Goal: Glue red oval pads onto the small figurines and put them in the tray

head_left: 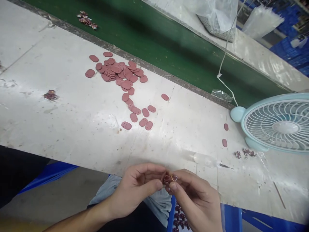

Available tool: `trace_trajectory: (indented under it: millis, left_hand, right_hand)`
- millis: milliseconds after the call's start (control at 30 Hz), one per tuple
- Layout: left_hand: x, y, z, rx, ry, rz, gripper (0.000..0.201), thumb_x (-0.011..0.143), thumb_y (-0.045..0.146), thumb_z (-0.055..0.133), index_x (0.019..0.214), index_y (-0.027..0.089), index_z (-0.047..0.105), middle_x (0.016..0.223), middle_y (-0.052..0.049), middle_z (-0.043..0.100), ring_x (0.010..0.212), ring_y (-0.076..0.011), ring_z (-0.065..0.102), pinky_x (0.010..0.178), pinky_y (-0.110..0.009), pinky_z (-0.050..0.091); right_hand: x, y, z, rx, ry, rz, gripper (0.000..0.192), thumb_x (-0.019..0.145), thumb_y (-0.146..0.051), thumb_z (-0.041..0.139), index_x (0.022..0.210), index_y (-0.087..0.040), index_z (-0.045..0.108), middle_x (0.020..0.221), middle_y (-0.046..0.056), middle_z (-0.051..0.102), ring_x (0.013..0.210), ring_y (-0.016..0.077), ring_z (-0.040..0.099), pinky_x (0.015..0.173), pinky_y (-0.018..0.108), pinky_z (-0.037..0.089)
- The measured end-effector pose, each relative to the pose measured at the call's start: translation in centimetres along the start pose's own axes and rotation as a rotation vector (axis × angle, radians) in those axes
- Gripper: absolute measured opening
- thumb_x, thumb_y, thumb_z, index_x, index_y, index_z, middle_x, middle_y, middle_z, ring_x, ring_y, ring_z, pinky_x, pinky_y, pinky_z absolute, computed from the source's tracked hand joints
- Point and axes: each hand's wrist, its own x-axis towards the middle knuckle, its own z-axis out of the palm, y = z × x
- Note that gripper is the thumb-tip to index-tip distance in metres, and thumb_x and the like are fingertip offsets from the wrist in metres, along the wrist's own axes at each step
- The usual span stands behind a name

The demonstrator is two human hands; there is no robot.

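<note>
**Both hands pinch one small reddish part at the near edge of the bench**

A long white worktable [72, 122], scuffed and stained, runs across the view, with a green conveyor belt [154, 42] along its far side and a pale blue desk fan [277, 124] lying at the right. A clear plastic bag [217, 17] sits beyond the belt.

On the table, well up and left of the hands, lies a loose pile of reddish-brown oval pads [120, 72], trailing toward the near edge. Two more ovals [225, 135] lie by the fan.

Just off the near edge, the left hand [137, 190] and the right hand [195, 199] meet fingertip to fingertip. Between them sits a small reddish part [167, 178], held by thumb and forefinger on each side; a small ring shows on it at the right fingertips. Both hands are equally close to it. Its long axis is too small to tell.
</note>
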Motion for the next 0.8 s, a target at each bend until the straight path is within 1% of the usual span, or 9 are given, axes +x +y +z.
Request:
trace_trajectory:
  millis: [100, 133, 200, 300, 367, 500, 667, 800]
  left_hand:
    - [0.0, -0.2, 0.0, -0.009, -0.017, 0.028, 0.008, 0.087, 0.016, 0.076, 0.093, 0.020, 0.077, 0.099, -0.002, 0.080, 0.088, -0.0116, 0.073, 0.082, -0.020, 0.058]
    - [0.0, -0.3, 0.0, -0.004, -0.028, 0.038, 0.004, 0.087, 0.016, 0.076, 0.089, 0.019, 0.076, 0.099, -0.002, 0.079, 0.087, -0.0115, 0.072, 0.082, -0.020, 0.058]
    - [0.0, -0.3, 0.0, 0.014, -0.033, 0.053, 0.005, 0.088, 0.016, 0.075, 0.084, 0.018, 0.076, 0.103, -0.004, 0.079, 0.090, -0.0132, 0.072, 0.085, -0.023, 0.057]
    - [-0.1, -0.4, 0.2, 0.032, -0.013, 0.060, 0.007, 0.088, 0.017, 0.075, 0.081, 0.018, 0.076, 0.105, -0.005, 0.079, 0.094, -0.0167, 0.073, 0.086, -0.026, 0.058]
    - [-0.1, -0.4, 0.3, 0.037, -0.001, 0.064, 0.007, 0.087, 0.016, 0.075, 0.080, 0.018, 0.077, 0.106, -0.005, 0.079, 0.095, -0.0175, 0.074, 0.086, -0.026, 0.058]
    - [0.0, -0.4, 0.7, 0.035, 0.019, 0.069, 0.008, 0.087, 0.016, 0.076, 0.080, 0.018, 0.077, 0.106, -0.006, 0.080, 0.094, -0.0181, 0.075, 0.084, -0.026, 0.059]
    - [0.2, -0.5, 1.0, 0.035, 0.032, 0.082, 0.010, 0.088, 0.017, 0.075, 0.079, 0.016, 0.076, 0.099, -0.007, 0.080, 0.089, -0.0171, 0.075, 0.083, -0.026, 0.059]
    - [0.2, -0.5, 1.1, 0.038, 0.059, 0.078, 0.010, 0.088, 0.017, 0.074, 0.079, 0.016, 0.076, 0.099, -0.007, 0.080, 0.085, -0.0161, 0.074, 0.082, -0.026, 0.060]
  right_hand:
    - [0.0, -0.1, -0.2, 0.020, -0.033, 0.060, 0.009, 0.091, -0.025, 0.074, 0.096, -0.029, 0.079, 0.082, 0.002, 0.076, 0.069, 0.0165, 0.070, 0.061, 0.024, 0.059]
    - [0.0, 0.0, -0.3, 0.033, -0.039, 0.081, 0.009, 0.091, -0.026, 0.074, 0.097, -0.029, 0.079, 0.081, 0.002, 0.076, 0.068, 0.0163, 0.070, 0.060, 0.023, 0.059]
    - [0.1, 0.1, -0.3, 0.063, -0.049, 0.122, 0.008, 0.091, -0.028, 0.074, 0.097, -0.028, 0.079, 0.079, 0.002, 0.076, 0.067, 0.0159, 0.070, 0.060, 0.023, 0.058]
    - [0.1, 0.4, -0.3, 0.108, -0.057, 0.159, 0.007, 0.091, -0.030, 0.075, 0.095, -0.027, 0.079, 0.078, 0.002, 0.075, 0.067, 0.0157, 0.069, 0.059, 0.022, 0.057]
    - [0.0, 0.5, -0.1, 0.142, -0.035, 0.174, 0.007, 0.089, -0.031, 0.076, 0.092, -0.026, 0.079, 0.079, 0.003, 0.075, 0.068, 0.0160, 0.069, 0.061, 0.023, 0.057]
    - [-0.3, 0.4, 0.4, 0.207, 0.031, 0.205, 0.008, 0.088, -0.033, 0.078, 0.091, -0.025, 0.078, 0.078, 0.002, 0.073, 0.068, 0.0163, 0.068, 0.063, 0.026, 0.058]
    - [-0.5, 0.7, 0.7, 0.271, 0.067, 0.218, 0.007, 0.087, -0.031, 0.079, 0.089, -0.025, 0.078, 0.076, 0.001, 0.074, 0.067, 0.0146, 0.067, 0.063, 0.024, 0.058]
    - [-0.6, 1.0, 0.7, 0.287, 0.080, 0.231, 0.008, 0.088, -0.031, 0.078, 0.092, -0.025, 0.077, 0.079, 0.002, 0.075, 0.070, 0.0150, 0.069, 0.066, 0.024, 0.059]
